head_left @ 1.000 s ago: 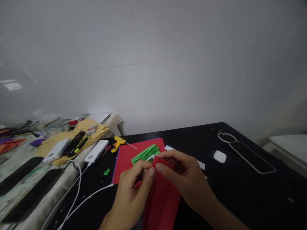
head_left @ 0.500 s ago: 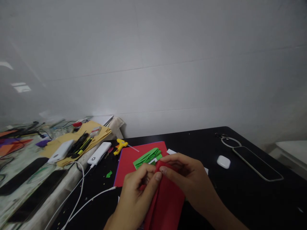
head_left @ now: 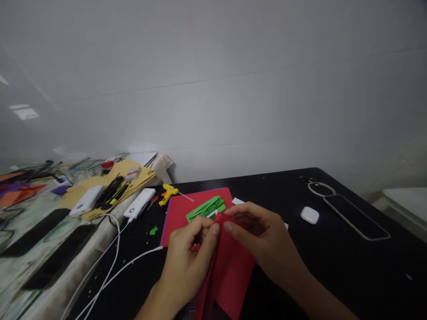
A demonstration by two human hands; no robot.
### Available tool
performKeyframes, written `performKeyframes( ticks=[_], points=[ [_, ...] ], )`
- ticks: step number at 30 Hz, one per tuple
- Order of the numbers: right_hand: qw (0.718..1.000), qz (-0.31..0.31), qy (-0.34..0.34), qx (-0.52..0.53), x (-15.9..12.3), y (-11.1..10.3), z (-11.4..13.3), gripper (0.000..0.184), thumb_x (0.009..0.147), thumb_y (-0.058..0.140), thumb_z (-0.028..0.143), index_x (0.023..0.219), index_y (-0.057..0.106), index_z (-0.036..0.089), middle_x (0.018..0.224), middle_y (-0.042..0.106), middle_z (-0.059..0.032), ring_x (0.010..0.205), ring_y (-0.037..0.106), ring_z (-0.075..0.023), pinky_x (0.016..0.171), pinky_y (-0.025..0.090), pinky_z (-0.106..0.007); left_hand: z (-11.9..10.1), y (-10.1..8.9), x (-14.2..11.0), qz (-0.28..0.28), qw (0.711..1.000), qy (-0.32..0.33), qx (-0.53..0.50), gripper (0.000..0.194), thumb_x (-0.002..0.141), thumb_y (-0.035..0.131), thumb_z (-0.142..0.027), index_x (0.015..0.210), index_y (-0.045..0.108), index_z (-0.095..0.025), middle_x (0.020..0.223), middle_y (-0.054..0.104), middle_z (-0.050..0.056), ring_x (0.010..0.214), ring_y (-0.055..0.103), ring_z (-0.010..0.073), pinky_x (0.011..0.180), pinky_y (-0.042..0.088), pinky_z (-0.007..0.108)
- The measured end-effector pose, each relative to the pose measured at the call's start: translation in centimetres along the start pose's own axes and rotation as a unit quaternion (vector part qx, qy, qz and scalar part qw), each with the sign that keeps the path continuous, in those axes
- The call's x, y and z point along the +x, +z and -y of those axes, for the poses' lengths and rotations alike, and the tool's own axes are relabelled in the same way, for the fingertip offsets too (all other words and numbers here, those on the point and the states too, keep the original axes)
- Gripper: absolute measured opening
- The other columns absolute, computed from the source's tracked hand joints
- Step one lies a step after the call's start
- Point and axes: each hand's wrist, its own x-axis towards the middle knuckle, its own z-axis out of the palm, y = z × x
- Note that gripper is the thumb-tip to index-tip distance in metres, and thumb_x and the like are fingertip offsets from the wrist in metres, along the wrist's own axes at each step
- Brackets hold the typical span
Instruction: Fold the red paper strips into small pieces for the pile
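A folded sheet of red paper [head_left: 231, 271] hangs down from between my two hands, low in the middle of the head view. My left hand [head_left: 191, 249] pinches its upper left edge between thumb and fingers. Right beside it, my right hand [head_left: 263, 235] grips the upper right part, thumb on the near face and fingers behind. A crease runs down the paper between them. Just beyond my fingers, folded green paper pieces [head_left: 207, 208] lie on a flat red sheet [head_left: 176, 213] with a purple edge underneath.
A yellow glue gun [head_left: 168, 194] and a white power bank [head_left: 140, 203] with white cable [head_left: 116, 249] are at left. A white earbud case [head_left: 310, 215] and a phone [head_left: 356, 218] lie right on the black table [head_left: 336, 271]. Yellow envelopes [head_left: 123, 168] sit on the cluttered side table.
The view has tilted slightly, so the table appears a little higher. Both hands keep their pinch on the red paper, whose lower part has spread apart a little at the fold.
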Motion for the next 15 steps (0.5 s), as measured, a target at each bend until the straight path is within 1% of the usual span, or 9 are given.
performKeyframes(
  ticks=[1, 3, 6, 8, 12, 15],
  points=[
    [1.000, -0.002, -0.001, -0.001, -0.05, 0.01, -0.02, 0.012, 0.081, 0.077, 0.027, 0.092, 0.075, 0.022, 0.088, 0.080, -0.0030, 0.083, 0.076, -0.0171, 0.076, 0.061, -0.027, -0.02, 0.00, 0.05, 0.001, 1.000, 0.001, -0.001, 0.024, 0.101, 0.057, -0.034, 0.082, 0.064, -0.019, 0.061, 0.051, -0.004, 0.054, 0.045, 0.0097, 0.050, 0.035, 0.020],
    [1.000, -0.005, -0.008, -0.001, -0.15, 0.08, -0.04, 0.012, 0.081, 0.077, 0.027, 0.092, 0.075, 0.022, 0.088, 0.079, -0.0028, 0.083, 0.075, -0.0171, 0.076, 0.061, -0.027, 0.00, 0.02, 0.10, -0.003, 1.000, -0.002, -0.004, 0.022, 0.100, 0.059, -0.033, 0.083, 0.064, -0.019, 0.062, 0.051, -0.004, 0.055, 0.045, 0.0095, 0.051, 0.035, 0.020],
    [1.000, -0.012, -0.011, -0.016, -0.31, 0.33, -0.01, 0.010, 0.082, 0.076, 0.024, 0.092, 0.075, 0.022, 0.088, 0.079, -0.0027, 0.082, 0.075, -0.0174, 0.076, 0.061, -0.029, 0.03, 0.11, 0.07, 0.008, 1.000, -0.010, -0.019, 0.016, 0.100, 0.059, -0.032, 0.092, 0.066, -0.020, 0.064, 0.052, -0.004, 0.056, 0.047, 0.0098, 0.052, 0.036, 0.020],
    [1.000, -0.014, -0.009, -0.021, -0.40, 0.52, 0.07, 0.009, 0.083, 0.075, 0.024, 0.091, 0.074, 0.022, 0.089, 0.079, -0.0033, 0.084, 0.075, -0.0183, 0.078, 0.062, -0.031, -0.01, 0.17, 0.04, 0.012, 1.000, -0.016, -0.021, 0.014, 0.099, 0.059, -0.031, 0.095, 0.066, -0.019, 0.066, 0.054, -0.004, 0.056, 0.048, 0.0098, 0.052, 0.037, 0.020],
    [0.999, -0.023, -0.011, -0.035, -0.51, 0.76, 0.22, 0.007, 0.083, 0.075, 0.023, 0.090, 0.073, 0.022, 0.089, 0.078, -0.0034, 0.083, 0.074, -0.0185, 0.077, 0.062, -0.031, -0.22, 0.18, 0.06, 0.000, 1.000, -0.003, -0.008, 0.013, 0.098, 0.061, -0.030, 0.094, 0.066, -0.019, 0.066, 0.056, -0.003, 0.055, 0.049, 0.0093, 0.051, 0.037, 0.020],
    [0.999, -0.029, -0.015, -0.042, -0.56, 0.81, 0.15, 0.006, 0.084, 0.075, 0.022, 0.088, 0.071, 0.021, 0.088, 0.077, -0.0032, 0.082, 0.074, -0.0181, 0.075, 0.061, -0.030, -0.29, 0.09, 0.14, -0.005, 1.000, 0.008, 0.015, 0.017, 0.099, 0.061, -0.031, 0.091, 0.068, -0.018, 0.068, 0.060, -0.002, 0.057, 0.051, 0.0095, 0.054, 0.039, 0.020]
  ],
)
